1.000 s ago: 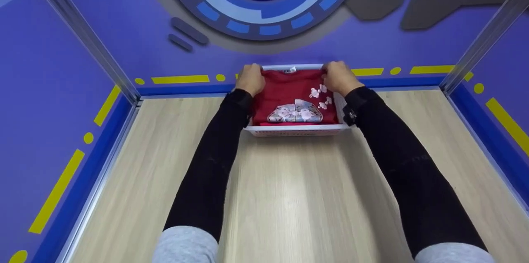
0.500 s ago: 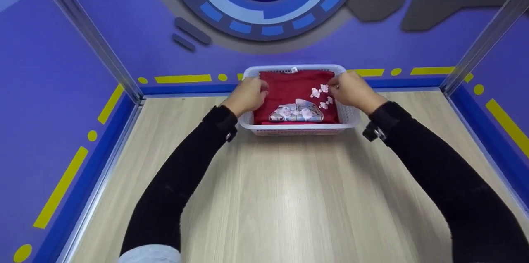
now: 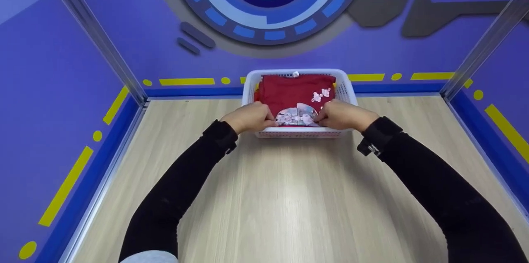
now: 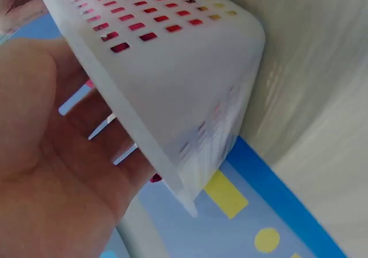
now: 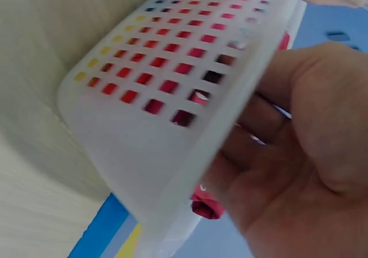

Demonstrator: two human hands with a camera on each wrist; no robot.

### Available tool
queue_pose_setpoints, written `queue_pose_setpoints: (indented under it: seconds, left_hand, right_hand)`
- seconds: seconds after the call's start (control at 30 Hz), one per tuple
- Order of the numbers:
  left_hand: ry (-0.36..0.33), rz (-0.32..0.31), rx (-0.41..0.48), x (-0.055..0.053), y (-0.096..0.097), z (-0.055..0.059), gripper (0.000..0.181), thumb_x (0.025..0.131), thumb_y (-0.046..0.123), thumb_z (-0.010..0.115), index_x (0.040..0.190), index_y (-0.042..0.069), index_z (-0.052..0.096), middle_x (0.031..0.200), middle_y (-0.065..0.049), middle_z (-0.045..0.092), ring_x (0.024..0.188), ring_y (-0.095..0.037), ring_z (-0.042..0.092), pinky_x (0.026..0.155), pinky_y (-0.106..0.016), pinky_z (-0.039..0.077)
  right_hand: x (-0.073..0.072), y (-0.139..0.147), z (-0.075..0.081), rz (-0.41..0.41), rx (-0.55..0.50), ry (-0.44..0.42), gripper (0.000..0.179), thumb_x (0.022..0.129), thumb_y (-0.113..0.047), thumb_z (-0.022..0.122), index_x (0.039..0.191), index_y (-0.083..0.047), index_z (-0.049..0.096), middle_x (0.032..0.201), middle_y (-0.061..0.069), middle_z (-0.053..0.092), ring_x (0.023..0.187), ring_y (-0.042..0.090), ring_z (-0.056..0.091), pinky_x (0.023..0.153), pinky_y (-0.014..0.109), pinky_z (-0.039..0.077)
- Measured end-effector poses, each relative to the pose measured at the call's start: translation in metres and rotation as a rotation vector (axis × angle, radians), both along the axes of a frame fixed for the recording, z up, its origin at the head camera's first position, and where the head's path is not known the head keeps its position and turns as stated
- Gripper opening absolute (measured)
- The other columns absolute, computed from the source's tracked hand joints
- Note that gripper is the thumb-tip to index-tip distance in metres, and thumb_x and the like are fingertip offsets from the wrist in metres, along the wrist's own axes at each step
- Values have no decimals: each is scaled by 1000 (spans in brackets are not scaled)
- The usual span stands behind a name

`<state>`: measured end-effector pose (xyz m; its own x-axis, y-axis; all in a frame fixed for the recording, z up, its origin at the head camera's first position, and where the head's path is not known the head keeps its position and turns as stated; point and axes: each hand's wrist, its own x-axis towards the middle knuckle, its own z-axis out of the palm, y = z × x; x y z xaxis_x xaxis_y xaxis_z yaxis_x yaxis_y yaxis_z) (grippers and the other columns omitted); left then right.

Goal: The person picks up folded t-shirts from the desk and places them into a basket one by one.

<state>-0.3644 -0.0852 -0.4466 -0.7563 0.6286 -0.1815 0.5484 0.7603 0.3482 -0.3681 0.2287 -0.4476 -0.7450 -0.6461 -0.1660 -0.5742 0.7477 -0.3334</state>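
A folded red garment [image 3: 285, 89] with pink flower shapes and a pale floral print lies in a white perforated plastic basket [image 3: 350, 96]. My left hand [image 3: 253, 116] reaches over the near rim and pinches the garment's near edge, left of the print. On the print's right side, my right hand [image 3: 345, 115] pinches the same edge. Both wrist views show the fingers passing behind the basket wall [image 4: 167, 91], so the fingertips are mostly hidden. Through the holes of the basket [image 5: 109, 137], red, yellow and dark cloth shows beneath.
The basket stands on a pale wood-grain table [image 3: 285, 197], close to the blue-purple back wall [image 3: 231, 58]. Side panels [image 3: 53, 101] with yellow marks rise at left and right, joined by metal corner posts [image 3: 475, 54].
Both hands have left the basket's far corners and come to the near edge of the garment. The floral print now looks rounder, and yellow cloth shows at the garment's sides.
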Motion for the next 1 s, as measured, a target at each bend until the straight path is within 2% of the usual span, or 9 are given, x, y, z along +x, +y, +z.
queue_pose_setpoints:
  seconds: [0.1, 0.17, 0.2, 0.3, 0.4, 0.5, 0.7, 0.83, 1.0]
  left_hand:
    - [-28, 44, -44, 3, 2, 2, 65, 115, 55, 52, 68, 12, 66, 61, 3, 50, 61, -16, 52, 75, -36, 49]
    - [0, 57, -52, 6, 5, 3, 69, 115, 61, 45, 63, 16, 52, 58, 5, 40, 59, -17, 51, 76, -38, 50]
    - [34, 48, -40, 9, 8, 4, 69, 115, 60, 44, 62, 17, 51, 58, 5, 40, 60, -18, 53, 78, -39, 53]
    - [129, -2, 26, 18, 18, 4, 63, 116, 56, 46, 69, 17, 59, 61, 4, 43, 67, -20, 58, 81, -43, 56]
    - [163, -47, 86, 26, 30, 2, 56, 116, 55, 48, 84, 17, 73, 65, 3, 48, 70, -21, 60, 78, -42, 55]
    - [168, -41, 81, 31, 39, -6, 56, 115, 59, 47, 94, 18, 79, 67, 2, 54, 72, -20, 62, 75, -40, 55]
    - [185, 8, 24, 32, 50, -19, 61, 115, 62, 42, 106, 18, 82, 75, -3, 67, 83, -23, 70, 81, -42, 59]
    - [202, 20, 38, 40, 50, -14, 51, 115, 57, 49, 112, 19, 83, 78, -2, 70, 88, -22, 73, 82, -43, 61]
    - [304, 4, 111, 55, 41, 0, 35, 115, 39, 58, 115, 15, 83, 92, -1, 80, 94, -21, 78, 87, -43, 64]
  right_hand:
    - [0, -3, 4, -15, 63, -20, 26, 106, -11, 70, 129, -9, 83, 120, 17, 84, 92, 25, 71, 92, 48, 62]
    - [2, -6, 7, -32, 68, -7, 24, 108, -15, 69, 125, -9, 85, 107, 14, 85, 88, 23, 70, 90, 44, 62]
    - [4, -8, 8, -41, 54, 7, 23, 108, -18, 69, 121, -9, 86, 97, 13, 83, 82, 22, 67, 85, 42, 60]
    - [14, -15, 10, -59, -36, 60, 27, 110, -27, 69, 103, -8, 87, 71, 5, 65, 67, 18, 58, 72, 36, 51]
    - [27, -22, 6, -53, -103, 111, 39, 111, -34, 67, 85, -9, 82, 61, -2, 53, 59, 16, 53, 64, 34, 48]
    - [37, -26, -3, -53, -94, 142, 48, 112, -38, 64, 75, -10, 73, 59, -3, 47, 57, 17, 50, 60, 37, 47]
    - [37, -25, -20, -117, -108, 160, 48, 114, -35, 60, 73, -10, 69, 60, -3, 45, 59, 20, 49, 62, 40, 46]
    - [40, -22, -20, -111, -178, 198, 42, 112, -31, 64, 78, -9, 76, 59, -5, 46, 56, 15, 47, 59, 34, 43]
    - [55, -13, -5, -108, -284, 287, 25, 108, -22, 73, 99, -4, 86, 61, -1, 61, 57, 12, 52, 60, 31, 47]
